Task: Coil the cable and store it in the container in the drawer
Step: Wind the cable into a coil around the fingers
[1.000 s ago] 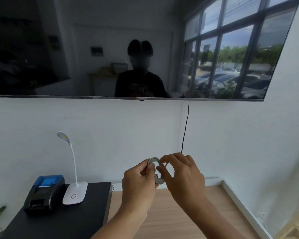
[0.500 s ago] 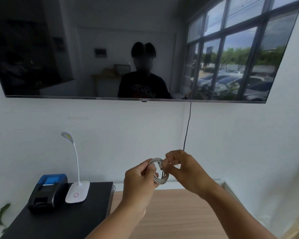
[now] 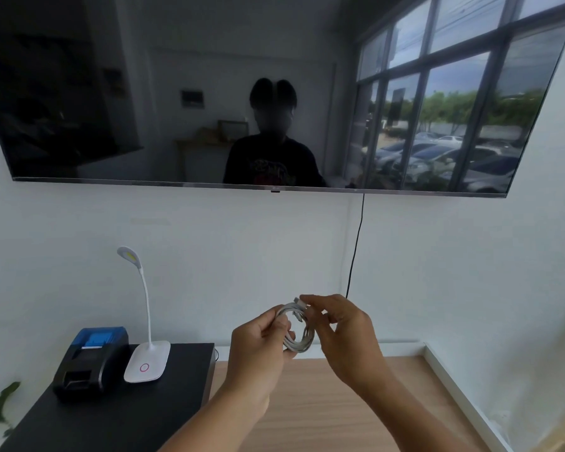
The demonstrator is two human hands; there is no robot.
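Pinching the coiled white cable (image 3: 299, 334) in midair above the desk (image 3: 111, 415), left hand (image 3: 258, 350) clamped the loops; right hand (image 3: 343, 334) nipped its loose end. Light, springy stuff, probably best gripped across all loops.

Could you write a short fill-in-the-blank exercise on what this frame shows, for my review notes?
1. The white cable is wound into a ____ held between the left hand and the right hand.
2. The white desk lamp stands on the ____ cabinet.
3. Left of the lamp sits a small printer with a ____ lid.

Missing words: coil; black; blue
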